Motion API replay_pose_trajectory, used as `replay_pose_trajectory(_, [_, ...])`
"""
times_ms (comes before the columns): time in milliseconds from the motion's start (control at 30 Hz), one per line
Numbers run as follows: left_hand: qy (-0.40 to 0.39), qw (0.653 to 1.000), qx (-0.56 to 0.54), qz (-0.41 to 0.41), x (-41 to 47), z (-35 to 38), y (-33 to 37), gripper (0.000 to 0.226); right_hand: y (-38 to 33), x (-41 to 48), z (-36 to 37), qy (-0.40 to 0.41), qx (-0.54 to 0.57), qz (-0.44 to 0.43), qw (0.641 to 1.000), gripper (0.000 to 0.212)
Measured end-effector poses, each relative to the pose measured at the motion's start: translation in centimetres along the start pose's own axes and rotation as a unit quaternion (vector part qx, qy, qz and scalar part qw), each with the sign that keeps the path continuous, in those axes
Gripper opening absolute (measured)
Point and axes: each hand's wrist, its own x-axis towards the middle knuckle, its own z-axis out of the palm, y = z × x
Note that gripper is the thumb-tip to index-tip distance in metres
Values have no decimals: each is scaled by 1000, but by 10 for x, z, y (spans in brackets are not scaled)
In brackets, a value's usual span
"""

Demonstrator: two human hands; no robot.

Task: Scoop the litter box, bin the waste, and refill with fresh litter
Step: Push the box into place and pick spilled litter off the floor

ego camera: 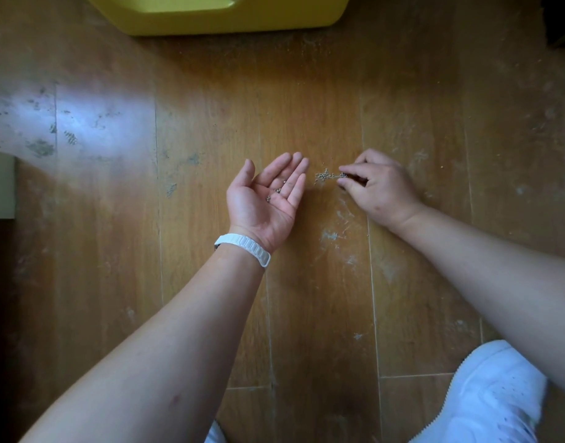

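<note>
You are at a tidy-up step: stray litter grains [326, 176] lie in a small cluster on the wooden floor [306, 100], about midway across it and well apart from the yellow litter box [230, 17], of which only a lower wall shows at the floor's far edge. Whether scooping, binning or refilling is done cannot be told, since the box interior, the scoop and the bin are out of view.

Your left hand [268, 199] is spread flat, palm up, just beside the cluster, and carries a few loose grains in the palm without closing on them. Your right hand [375, 187] rests knuckles-up on the floor at the cluster's other side, fingers curled and fingertips [343, 177] pinched narrowly at the nearest grains; whether any are actually caught between them is too small to tell.
</note>
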Motion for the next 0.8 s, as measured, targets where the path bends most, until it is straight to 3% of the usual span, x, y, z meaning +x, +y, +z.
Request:
replay_pose_trajectory(167, [-9,1000,-2,1,3,6,-3,58,0,-3,5,45,11,-8,999,11])
replay_pose_trajectory(467, [-12,1000,-1,3,7,8,-4,59,-3,-6,12,72,-26,-37,996,12])
replay_pose_trajectory(600, [-14,1000,5,1,5,7,-6,59,-2,-5,16,44,-77,-64,994,11])
replay_pose_trajectory(800, [-3,1000,20,-3,2,0,-8,59,-17,-3,13,-16,-108,-12,994,7])
